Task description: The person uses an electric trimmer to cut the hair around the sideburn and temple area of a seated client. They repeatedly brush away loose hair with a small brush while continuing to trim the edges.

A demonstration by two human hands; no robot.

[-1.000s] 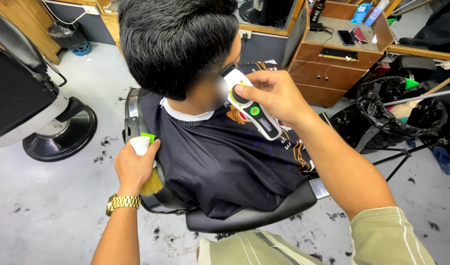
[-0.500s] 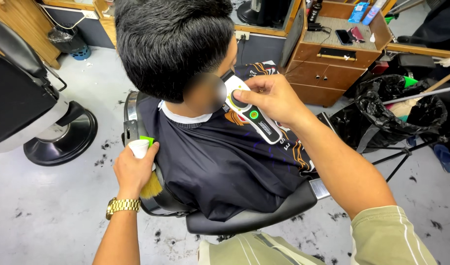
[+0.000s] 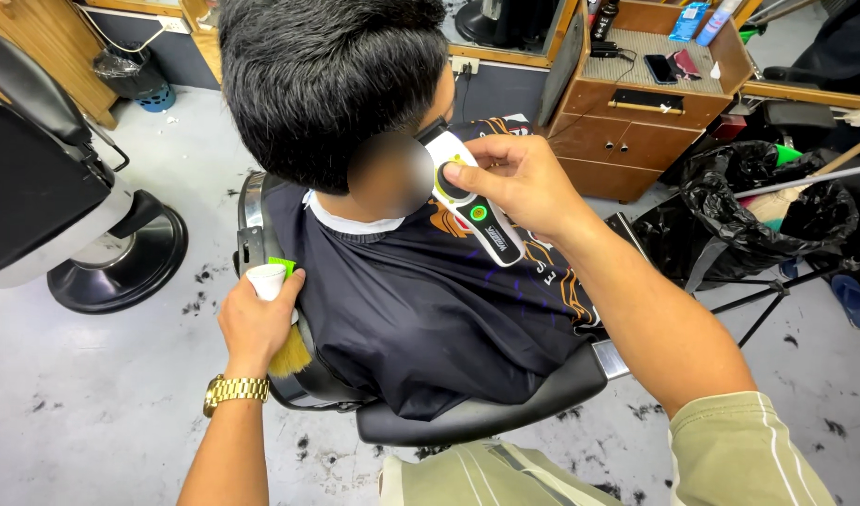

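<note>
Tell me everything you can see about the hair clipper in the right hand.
The hair clipper is a slim white body, plastic by the look, with a black panel along its face and a small round green light. The right hand grips its upper part, thumb pressed on the black panel. It is tilted, its cutting end up against the side of the seated person's head, the blades hidden there, and its lower end pointing down over the black cape.

Single head-worn camera is looking steeply down from close behind a seated client [image 3: 355,141]; no second view is sharing the scene.
</note>
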